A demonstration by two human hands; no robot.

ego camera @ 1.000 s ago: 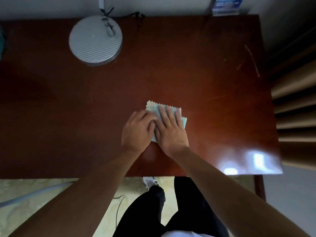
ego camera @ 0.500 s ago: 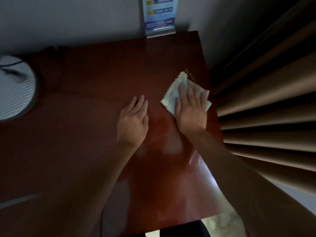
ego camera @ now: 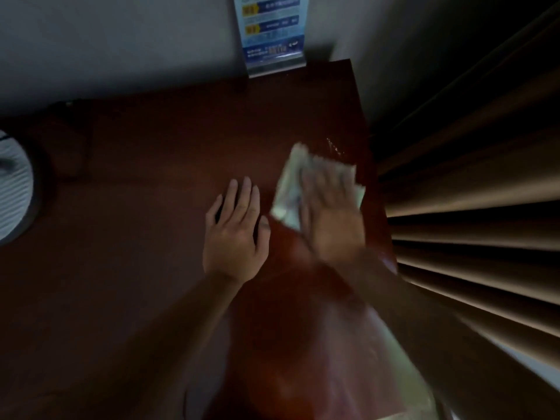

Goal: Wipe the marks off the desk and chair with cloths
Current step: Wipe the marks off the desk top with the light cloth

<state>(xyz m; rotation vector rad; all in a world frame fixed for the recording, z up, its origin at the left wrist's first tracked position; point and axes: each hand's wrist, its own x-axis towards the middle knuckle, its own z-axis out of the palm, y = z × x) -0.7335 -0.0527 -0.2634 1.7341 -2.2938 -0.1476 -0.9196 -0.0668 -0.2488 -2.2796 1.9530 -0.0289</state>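
Observation:
A dark red-brown wooden desk (ego camera: pixel 157 183) fills the view. A pale green cloth (ego camera: pixel 288 189) with a zigzag edge lies flat near the desk's right edge. My right hand (ego camera: pixel 330 213) presses flat on top of it, blurred by motion. Light scratch-like marks (ego camera: pixel 335 148) show on the desk just beyond the cloth. My left hand (ego camera: pixel 238 234) rests flat on the bare wood to the left of the cloth, fingers spread, holding nothing. No chair is in view.
A round grey lamp base (ego camera: pixel 13 195) sits at the desk's left edge. A blue standing sign (ego camera: pixel 272 31) leans at the back against the wall. Tan pleated curtains (ego camera: pixel 472 207) hang close along the desk's right side.
One second ago both hands were on the cloth at mid-desk. The right hand slid it to the right edge and keeps rubbing there; the left hand came off and lies flat beside it.

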